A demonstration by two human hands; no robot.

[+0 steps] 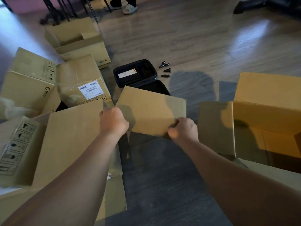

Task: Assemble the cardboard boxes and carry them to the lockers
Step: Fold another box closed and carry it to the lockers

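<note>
Both hands (114, 121) gripping cardboard flap (151, 111)

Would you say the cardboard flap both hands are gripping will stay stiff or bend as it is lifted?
The cardboard flap looks flat and straight between the left hand and the right hand, so it is probably fairly stiff. It appears thin, so likely light. Held at its near edge only, its far end may sag or fold slightly.

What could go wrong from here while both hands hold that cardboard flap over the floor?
1. The flap hangs over the open black case; swung down, it may knock it.
2. Three small black attachments lie loose on the floor, easy to step on.
3. The left hand and right hand grip one edge only, so the cardboard could buckle.
</note>
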